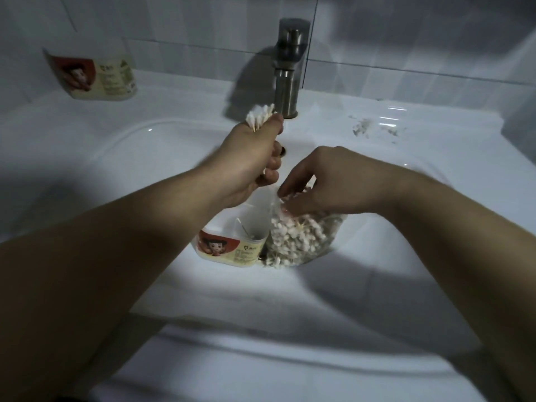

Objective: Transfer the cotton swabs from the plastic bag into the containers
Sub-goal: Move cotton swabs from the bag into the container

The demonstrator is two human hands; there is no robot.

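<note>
My left hand (255, 158), at centre frame, is fisted round a bundle of cotton swabs (259, 116), whose white tips fan out above my thumb. My right hand (324, 181), just right of it, has bent fingers dipped into the mouth of the plastic bag (301, 239). I cannot tell whether they pinch the film, pinch swabs or only rest there.

The open container (232, 245) stands below my left hand, touching the bag. It looks nearly empty, with only a few sticks inside.

To load it well, I would square the sticks so they run parallel, turn the bundle vertical over the opening and lower it before letting go. Loose ones would scatter into the sink (145, 146). My right hand should steady the bag.

A second container (95, 74) waits at upper left, and the faucet (287, 79) stands top centre.
</note>
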